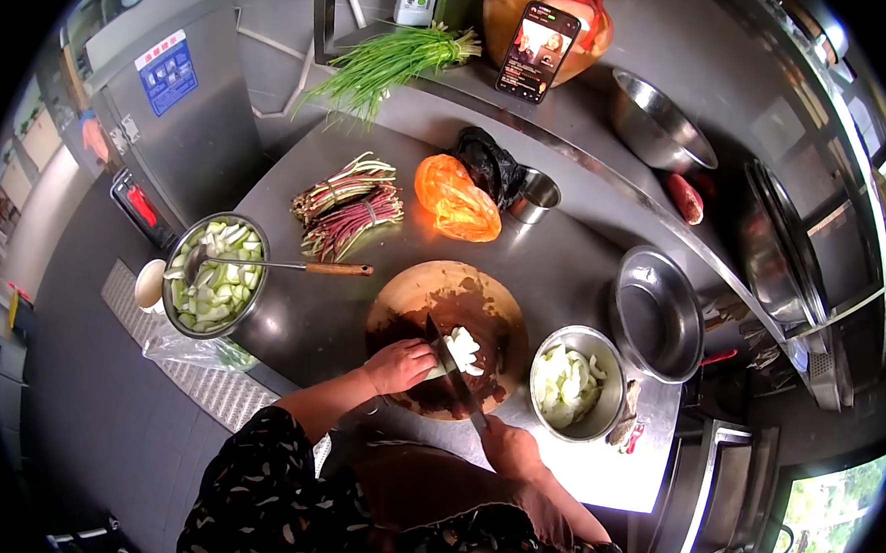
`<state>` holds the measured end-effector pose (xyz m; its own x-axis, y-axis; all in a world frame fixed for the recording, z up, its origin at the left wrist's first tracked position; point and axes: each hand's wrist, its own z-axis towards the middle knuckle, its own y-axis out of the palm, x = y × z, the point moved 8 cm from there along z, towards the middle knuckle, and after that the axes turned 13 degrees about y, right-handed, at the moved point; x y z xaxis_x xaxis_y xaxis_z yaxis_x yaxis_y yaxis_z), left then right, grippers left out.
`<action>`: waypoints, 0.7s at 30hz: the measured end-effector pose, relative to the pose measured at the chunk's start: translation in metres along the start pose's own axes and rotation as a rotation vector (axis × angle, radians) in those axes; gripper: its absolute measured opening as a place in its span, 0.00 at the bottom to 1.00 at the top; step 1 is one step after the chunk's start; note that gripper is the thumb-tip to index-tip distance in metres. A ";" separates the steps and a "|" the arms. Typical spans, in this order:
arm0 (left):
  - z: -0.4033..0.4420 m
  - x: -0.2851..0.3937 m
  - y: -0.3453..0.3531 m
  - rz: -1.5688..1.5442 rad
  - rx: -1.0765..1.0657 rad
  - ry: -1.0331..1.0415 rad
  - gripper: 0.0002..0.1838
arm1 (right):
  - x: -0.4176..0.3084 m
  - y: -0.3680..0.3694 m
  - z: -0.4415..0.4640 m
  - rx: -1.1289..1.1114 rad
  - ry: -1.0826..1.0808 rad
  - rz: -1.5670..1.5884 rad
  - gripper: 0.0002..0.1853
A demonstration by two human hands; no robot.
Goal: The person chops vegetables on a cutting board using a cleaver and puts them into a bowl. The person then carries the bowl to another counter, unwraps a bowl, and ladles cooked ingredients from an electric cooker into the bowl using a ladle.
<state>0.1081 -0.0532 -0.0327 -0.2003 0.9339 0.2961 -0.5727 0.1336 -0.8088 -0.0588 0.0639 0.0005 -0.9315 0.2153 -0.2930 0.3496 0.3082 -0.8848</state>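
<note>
A round wooden cutting board [417, 287], stained dark in places, lies on the steel counter before me. My right hand [511, 448] grips the handle of a kitchen knife [449, 359], its blade slanting up and left across the board. On the board's left half, my left hand [401, 366] has its fingers closed over a pale green-white vegetable piece, mostly hidden, beside the blade. White cut slices [462, 350] lie just right of the blade. Right of the board stands a steel bowl [611, 411] of pale cut pieces [567, 385].
At left, a bowl of green-white chunks [227, 295] has a wooden-handled ladle [338, 268] across it. Behind are bundled purple-green stalks [351, 207], an orange bag [457, 199], a black bag [487, 167] and a metal cup [536, 197]. A steel basin [658, 313] stands right; a phone [538, 53] leans on the shelf.
</note>
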 end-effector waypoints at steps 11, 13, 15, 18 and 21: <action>0.000 -0.001 -0.002 -0.042 0.054 -0.018 0.06 | 0.005 -0.013 -0.009 -0.029 0.023 0.006 0.13; 0.002 0.005 -0.008 0.027 0.140 0.053 0.06 | 0.006 -0.010 -0.011 -0.039 0.017 0.000 0.13; 0.002 0.005 -0.008 0.011 0.118 0.041 0.06 | 0.006 0.002 -0.004 -0.051 0.032 0.029 0.14; 0.003 0.002 -0.008 -0.015 0.090 0.015 0.05 | 0.010 0.021 0.012 -0.023 0.038 0.054 0.14; 0.001 0.002 -0.012 -0.067 0.084 0.008 0.05 | 0.014 0.026 0.011 -0.045 0.058 0.085 0.15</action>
<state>0.1134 -0.0529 -0.0214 -0.1533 0.9265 0.3435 -0.6492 0.1677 -0.7419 -0.0637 0.0646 -0.0302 -0.8913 0.2952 -0.3442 0.4328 0.3274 -0.8400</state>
